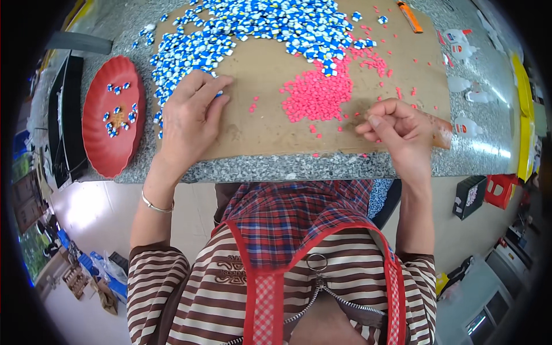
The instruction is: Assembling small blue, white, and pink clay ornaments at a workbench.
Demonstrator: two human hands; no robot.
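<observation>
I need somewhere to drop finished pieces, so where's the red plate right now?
In the head view, the red plate sits at the table's left end, just left of the brown board and the left hand, holding a few blue-and-white pieces.

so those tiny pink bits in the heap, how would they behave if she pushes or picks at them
The pink pieces look very small and likely light, so a sweep would probably scatter them, as strays already dot the brown board. Picking one likely needs a fingertip pinch, as the right hand shows. They look hard, though that is uncertain.
</observation>
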